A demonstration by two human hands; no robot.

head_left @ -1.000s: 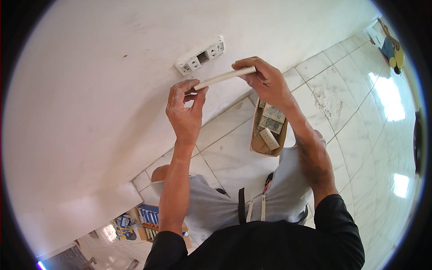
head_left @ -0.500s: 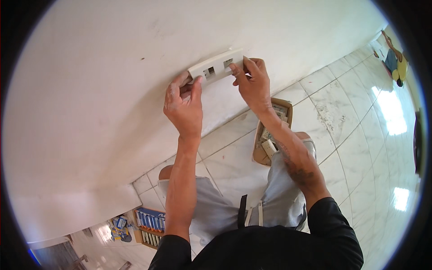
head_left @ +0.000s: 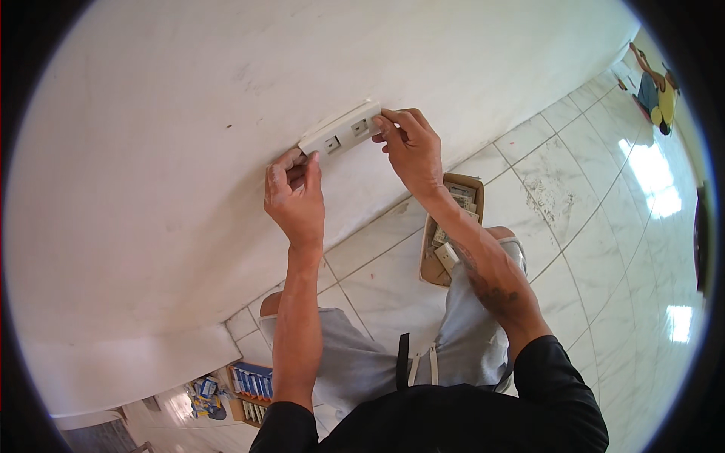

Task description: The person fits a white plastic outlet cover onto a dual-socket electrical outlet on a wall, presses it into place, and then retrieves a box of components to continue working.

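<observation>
A long white wall plate point(head_left: 346, 137) with two square openings lies along the white wall, tilted up to the right in the picture. My left hand point(head_left: 296, 198) pinches its left end between thumb and fingers. At the opposite end my right hand point(head_left: 411, 151) grips the plate, thumb on the front face near the right opening. A thin pale strip shows along the plate's upper edge; whether the plate sits flush on the wall, I cannot tell.
Between wall and my right knee stands an open cardboard box point(head_left: 432, 270) with white electrical fittings. At lower left are a carton of blue boxes point(head_left: 253, 380) and scattered packaging point(head_left: 205, 399). Far right, another person point(head_left: 663, 98) in yellow crouches by the wall. Pale tiles point(head_left: 563, 211) cover the floor.
In the picture, both hands and the plate appear lower and farther left, partly because the view has shifted. My right thumb has slid from the right opening toward the plate's end.
</observation>
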